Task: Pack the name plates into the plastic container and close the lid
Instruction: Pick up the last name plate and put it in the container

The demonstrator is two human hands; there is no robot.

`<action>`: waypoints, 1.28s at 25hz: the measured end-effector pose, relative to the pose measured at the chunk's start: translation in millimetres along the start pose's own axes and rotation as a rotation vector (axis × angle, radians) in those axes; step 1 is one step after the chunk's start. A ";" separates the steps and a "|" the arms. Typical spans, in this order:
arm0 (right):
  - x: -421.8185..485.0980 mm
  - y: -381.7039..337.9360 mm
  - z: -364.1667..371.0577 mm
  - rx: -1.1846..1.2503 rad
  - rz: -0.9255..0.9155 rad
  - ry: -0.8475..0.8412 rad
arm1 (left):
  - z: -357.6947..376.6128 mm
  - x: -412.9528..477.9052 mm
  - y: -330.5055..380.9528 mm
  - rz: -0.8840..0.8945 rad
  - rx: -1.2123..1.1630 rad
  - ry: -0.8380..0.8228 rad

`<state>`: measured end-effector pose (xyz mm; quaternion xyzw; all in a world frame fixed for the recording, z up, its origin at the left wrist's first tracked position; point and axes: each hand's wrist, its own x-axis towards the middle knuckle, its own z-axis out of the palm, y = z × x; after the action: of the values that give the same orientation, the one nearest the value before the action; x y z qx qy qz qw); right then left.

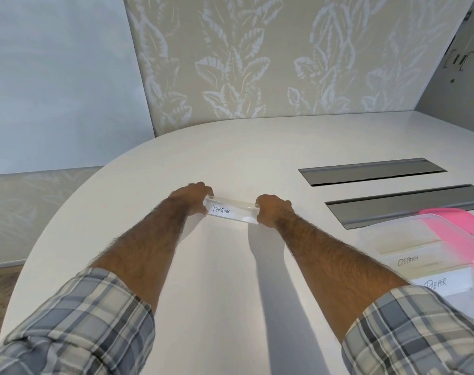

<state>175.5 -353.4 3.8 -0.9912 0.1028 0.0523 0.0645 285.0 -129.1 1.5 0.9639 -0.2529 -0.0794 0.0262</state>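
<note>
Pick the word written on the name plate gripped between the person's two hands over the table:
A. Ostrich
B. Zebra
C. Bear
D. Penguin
D. The name plate, gripped at its ends by the left hand and the right hand, reads PENGUIN; the plates marked Ostrich and Bear already lie in the plastic container.

A rounded white table [230, 158] with two grey inset trays [371, 171] stands before leaf-patterned beige wallpaper [257, 50].
</note>
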 end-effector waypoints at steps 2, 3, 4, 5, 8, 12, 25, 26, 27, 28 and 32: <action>-2.5 -4.6 0.1 0.012 -0.011 -0.011 | -0.2 -3.5 -2.2 -0.003 -0.028 -0.016; -4.1 -6.9 -0.3 0.019 -0.024 -0.015 | -0.4 -5.6 -2.9 -0.010 -0.036 -0.017; -5.8 -9.0 -0.6 0.028 -0.040 -0.022 | -0.4 -7.8 -3.3 -0.021 -0.041 -0.018; -7.1 -11.4 -1.1 0.036 -0.059 -0.030 | -0.4 -9.9 -3.9 -0.031 -0.042 -0.019; -10.0 -17.9 0.6 0.055 -0.095 -0.022 | 1.1 -16.7 -4.7 -0.072 -0.026 -0.013; -17.8 -23.8 0.9 0.045 -0.116 0.002 | 3.8 -29.5 -5.2 -0.092 -0.036 -0.039; -64.3 -17.5 -25.2 0.029 -0.188 0.046 | -24.7 -104.7 21.3 -0.137 -0.073 0.030; -69.2 -14.7 -30.4 0.027 -0.202 0.057 | -28.8 -111.0 26.7 -0.145 -0.070 0.041; -74.2 -11.0 -35.9 0.024 -0.217 0.070 | -33.3 -117.2 33.0 -0.151 -0.063 0.051; -79.6 -6.3 -41.6 0.023 -0.231 0.082 | -38.1 -123.3 40.5 -0.158 -0.058 0.060; -104.0 25.5 -65.2 0.040 -0.267 0.124 | -57.5 -148.4 82.8 -0.177 -0.032 0.107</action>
<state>74.8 -366.6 77.3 -0.9960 -0.0250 -0.0200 0.0840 127.0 -127.7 86.5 0.9848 -0.1638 -0.0336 0.0479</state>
